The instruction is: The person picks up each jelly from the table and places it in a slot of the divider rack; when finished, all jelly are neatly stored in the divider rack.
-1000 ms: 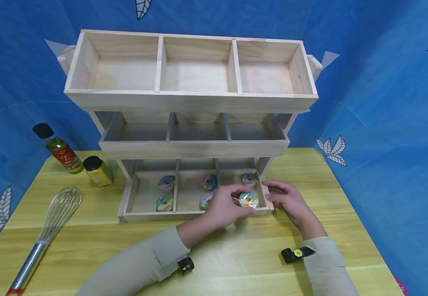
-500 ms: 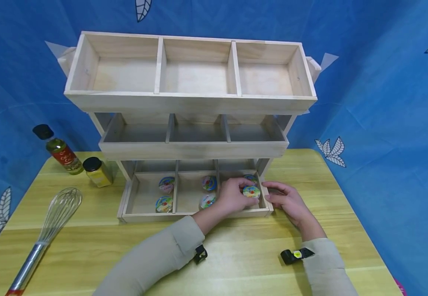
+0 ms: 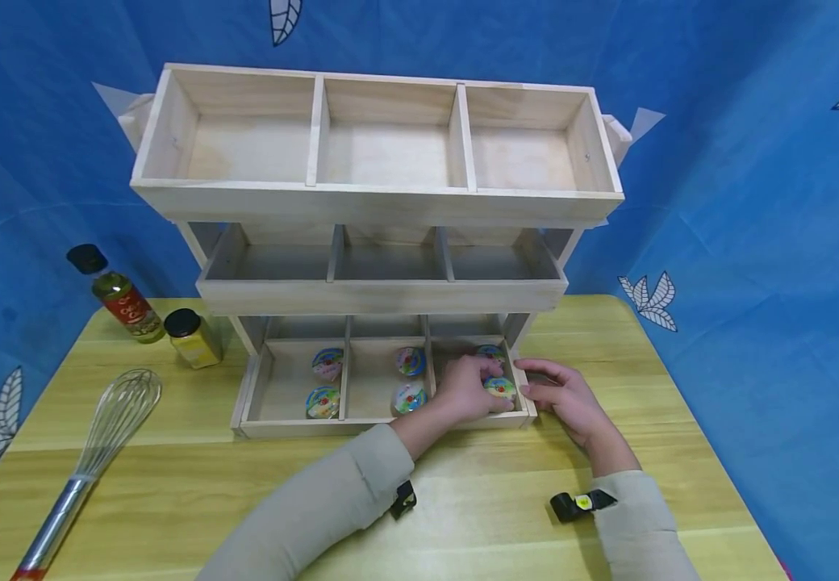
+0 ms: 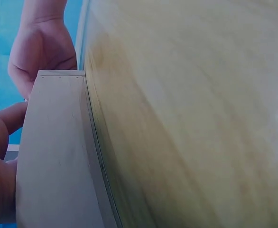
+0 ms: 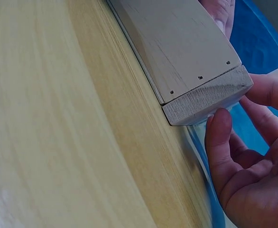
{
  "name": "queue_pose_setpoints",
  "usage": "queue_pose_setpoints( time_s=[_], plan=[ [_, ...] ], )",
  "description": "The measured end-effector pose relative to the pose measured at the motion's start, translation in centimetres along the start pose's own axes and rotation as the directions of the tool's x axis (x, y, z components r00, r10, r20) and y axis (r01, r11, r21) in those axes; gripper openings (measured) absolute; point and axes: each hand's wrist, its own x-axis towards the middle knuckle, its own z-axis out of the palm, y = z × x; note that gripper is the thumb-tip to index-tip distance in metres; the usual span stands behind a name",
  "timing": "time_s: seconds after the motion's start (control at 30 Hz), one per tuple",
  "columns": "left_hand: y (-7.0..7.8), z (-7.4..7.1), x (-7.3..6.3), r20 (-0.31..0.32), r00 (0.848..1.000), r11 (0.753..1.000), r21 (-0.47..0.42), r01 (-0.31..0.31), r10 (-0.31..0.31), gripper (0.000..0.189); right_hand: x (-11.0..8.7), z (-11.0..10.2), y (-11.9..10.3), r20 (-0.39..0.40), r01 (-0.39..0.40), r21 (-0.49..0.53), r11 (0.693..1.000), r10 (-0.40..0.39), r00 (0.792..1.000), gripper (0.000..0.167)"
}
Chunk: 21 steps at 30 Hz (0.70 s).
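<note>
In the head view my left hand (image 3: 466, 390) reaches into the right compartment of the wooden rack's bottom tier (image 3: 383, 429). Its fingers and thumb are around a small jelly cup (image 3: 502, 389) with a printed foil lid. Just behind lies another jelly cup (image 3: 490, 353), partly covered by my fingers. Against the outside of the tier's right wall rests my right hand (image 3: 565, 395). In the right wrist view, its index finger and thumb touch the end panel (image 5: 208, 97), the other fingers loosely bent. The front board (image 4: 58, 152) hides the cups in the left wrist view.
Paired jelly cups lie in the left (image 3: 323, 401) and middle (image 3: 410, 398) bottom compartments. Two more tiers, an upper (image 3: 383, 202) and a middle one (image 3: 383, 297), overhang them. At left stand an oil bottle (image 3: 127, 305) and a yellow jar (image 3: 193, 339); a whisk (image 3: 89, 460) lies in front.
My left hand has carried the jelly cup right and lowered it into the front of the right compartment, before the other cup. My right hand stays at the wall.
</note>
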Motion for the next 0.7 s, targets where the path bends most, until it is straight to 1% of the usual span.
queue_pose_setpoints(
  time_s=[0.23, 0.43, 0.6, 0.7],
  plan=[
    [-0.01, -0.34, 0.07, 0.034, 0.999, 0.998, 0.054, 0.008, -0.009, 0.038, 0.04, 0.06, -0.12, 0.000, -0.002, -0.001, 1.000, 0.002, 1.000, 0.049],
    [0.11, -0.61, 0.03, 0.055, 0.998, 0.999, 0.043, 0.007, -0.010, 0.035, 0.04, 0.10, -0.21, -0.002, 0.000, -0.005, 1.000, 0.000, 1.000, 0.049],
    [0.16, -0.57, -0.04, 0.059, 0.998, 0.998, 0.059, 0.009, -0.013, 0.023, -0.09, 0.14, -0.23, -0.004, -0.005, -0.007, 1.000, 0.005, 1.000, 0.050],
    [0.19, -0.55, -0.05, 0.058, 0.998, 0.998, 0.068, 0.015, -0.019, 0.021, -0.14, 0.18, -0.25, -0.005, -0.008, -0.010, 1.000, 0.008, 1.000, 0.049]
  ],
)
